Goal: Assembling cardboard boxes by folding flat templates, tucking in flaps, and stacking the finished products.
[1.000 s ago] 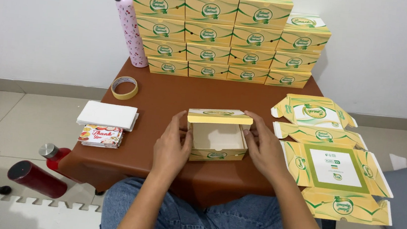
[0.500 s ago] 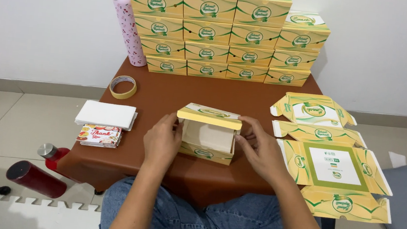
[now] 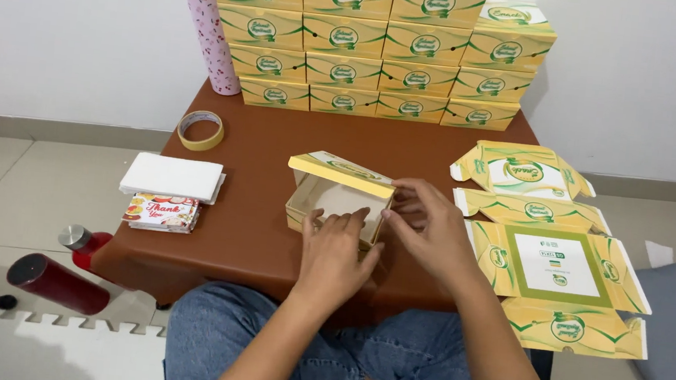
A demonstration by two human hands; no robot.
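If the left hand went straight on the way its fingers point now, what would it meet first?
The left hand points away from the person, fingertips already on the near wall of the open yellow box. Going on, it would likely press into that wall, then the box's hollow inside; depth is hard to judge.

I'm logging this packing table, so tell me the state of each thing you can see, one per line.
Yellow carton: partly folded, lid up, inside empty.
Left hand: fingers on the carton's front wall.
Right hand: fingers on the carton's right end.
Flat carton blanks: unfolded, lying overlapped.
Finished cartons: closed, stacked against the wall.
Tape roll: lying flat.
Pink bottle: upright, capped.
Red bottle: lying on the floor.
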